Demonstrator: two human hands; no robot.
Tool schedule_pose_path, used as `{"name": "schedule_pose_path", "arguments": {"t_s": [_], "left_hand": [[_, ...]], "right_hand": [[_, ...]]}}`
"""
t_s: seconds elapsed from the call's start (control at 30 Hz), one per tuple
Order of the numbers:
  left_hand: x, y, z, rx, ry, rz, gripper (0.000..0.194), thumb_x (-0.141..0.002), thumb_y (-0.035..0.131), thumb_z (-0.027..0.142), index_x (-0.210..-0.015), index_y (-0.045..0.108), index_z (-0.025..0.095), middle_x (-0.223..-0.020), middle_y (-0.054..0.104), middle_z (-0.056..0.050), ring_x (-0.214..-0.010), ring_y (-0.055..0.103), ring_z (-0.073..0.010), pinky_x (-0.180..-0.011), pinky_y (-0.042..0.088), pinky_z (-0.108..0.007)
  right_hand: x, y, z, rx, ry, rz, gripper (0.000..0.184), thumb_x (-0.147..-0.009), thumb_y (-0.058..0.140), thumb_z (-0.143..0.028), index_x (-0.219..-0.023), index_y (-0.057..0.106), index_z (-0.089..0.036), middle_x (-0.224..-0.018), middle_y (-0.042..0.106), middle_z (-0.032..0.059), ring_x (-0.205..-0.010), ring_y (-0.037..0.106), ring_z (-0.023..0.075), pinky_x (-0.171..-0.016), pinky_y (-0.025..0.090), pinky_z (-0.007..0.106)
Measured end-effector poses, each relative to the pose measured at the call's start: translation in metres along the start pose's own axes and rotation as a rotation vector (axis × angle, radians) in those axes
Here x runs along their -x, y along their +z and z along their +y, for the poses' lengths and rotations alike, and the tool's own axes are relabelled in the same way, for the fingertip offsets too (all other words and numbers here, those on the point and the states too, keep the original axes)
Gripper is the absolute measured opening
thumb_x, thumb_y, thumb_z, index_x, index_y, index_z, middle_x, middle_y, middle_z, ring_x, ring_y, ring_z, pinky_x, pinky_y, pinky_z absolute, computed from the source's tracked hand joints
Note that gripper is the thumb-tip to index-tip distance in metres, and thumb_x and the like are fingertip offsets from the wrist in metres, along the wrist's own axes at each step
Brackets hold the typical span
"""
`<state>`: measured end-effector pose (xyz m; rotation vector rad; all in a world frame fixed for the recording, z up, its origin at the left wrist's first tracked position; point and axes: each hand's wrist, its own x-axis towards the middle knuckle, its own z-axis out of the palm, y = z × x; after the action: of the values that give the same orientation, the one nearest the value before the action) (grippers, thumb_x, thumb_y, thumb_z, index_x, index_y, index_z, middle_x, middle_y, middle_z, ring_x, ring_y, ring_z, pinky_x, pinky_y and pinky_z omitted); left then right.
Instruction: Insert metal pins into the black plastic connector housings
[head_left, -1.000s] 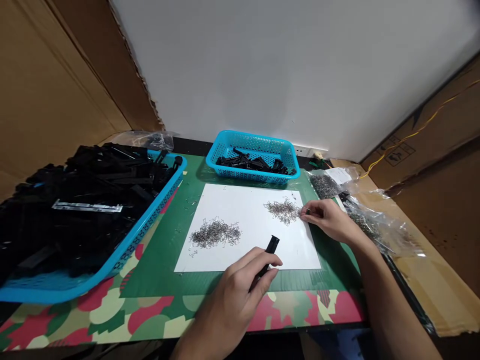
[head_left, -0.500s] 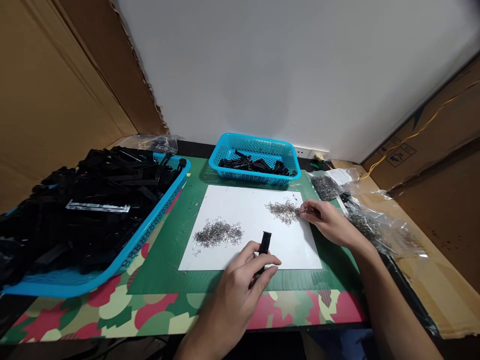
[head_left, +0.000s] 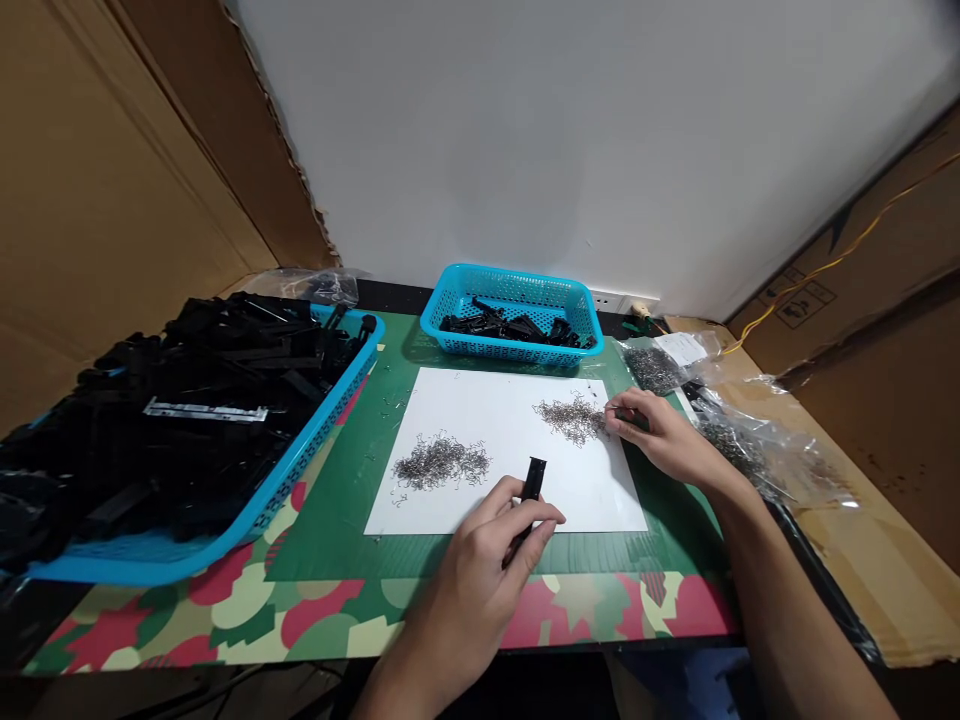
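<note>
My left hand is closed around a slim black plastic part, whose flat end points up and away from me above the white sheet. At the right edge of the sheet, the fingers of my right hand are pinched together beside a pile of small bent wire pieces. A thin wire piece seems to be between those fingertips, though it is mostly hidden. Another, darker pile of bent wire pieces lies on the left part of the sheet.
A large blue basket heaped with black plastic parts stands at left. At the back, a smaller blue basket holds more black parts. Clear bags of wire pieces lie at right, near a cardboard box. A green mat lies beneath.
My right hand stays by the right pile, its fingertips slightly shifted and pinched. My left hand still holds the black part. The whole view has shifted slightly.
</note>
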<state>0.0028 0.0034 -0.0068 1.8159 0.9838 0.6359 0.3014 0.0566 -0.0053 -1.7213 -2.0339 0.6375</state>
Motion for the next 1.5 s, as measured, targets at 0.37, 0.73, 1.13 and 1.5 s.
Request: {"name": "schedule_pose_path", "arguments": {"t_s": [0.37,0.73,1.13,1.5], "left_hand": [[0.000,0.001,0.002,0.014,-0.014,0.001,0.030,-0.111,0.045,0.039,-0.110,0.073,0.029,-0.110,0.062,-0.003,-0.096,0.064,-0.0166,-0.081,0.048,-0.028],[-0.002,0.003,0.001,0.047,-0.094,0.188,0.030,-0.106,0.054,0.046,-0.118,0.074,0.028,-0.101,0.052,-0.002,-0.069,0.053,-0.0116,-0.062,0.045,-0.024],[-0.007,0.005,0.005,-0.009,-0.087,0.284,0.030,-0.108,0.050,0.041,-0.102,0.074,0.024,-0.096,0.054,-0.003,-0.080,0.056,-0.0169,-0.066,0.045,-0.026],[-0.005,0.004,0.007,-0.001,-0.096,0.194,0.028,-0.108,0.048,0.038,-0.092,0.065,0.023,-0.096,0.052,-0.002,-0.079,0.053,-0.0153,-0.070,0.043,-0.027]], "right_hand": [[-0.003,0.004,0.003,-0.153,0.028,0.020,0.027,-0.102,0.054,-0.042,-0.089,0.064,-0.020,-0.089,0.060,0.0068,-0.082,0.052,0.0223,-0.073,0.037,0.035],[0.000,0.022,-0.055,-0.907,0.024,-0.054,0.027,-0.094,0.073,-0.043,-0.088,0.060,-0.019,-0.081,0.046,-0.0003,-0.073,0.039,0.0154,-0.066,0.030,0.030],[0.005,0.056,-0.088,-1.099,-0.025,-0.385,0.031,-0.095,0.073,-0.046,-0.090,0.059,-0.019,-0.076,0.053,-0.0024,-0.066,0.041,0.0122,-0.062,0.028,0.027],[0.017,0.032,-0.080,-0.611,-0.109,-0.334,0.009,-0.100,0.060,-0.025,-0.095,0.065,-0.020,-0.082,0.063,0.0005,-0.072,0.051,0.0140,-0.063,0.038,0.026]]}}
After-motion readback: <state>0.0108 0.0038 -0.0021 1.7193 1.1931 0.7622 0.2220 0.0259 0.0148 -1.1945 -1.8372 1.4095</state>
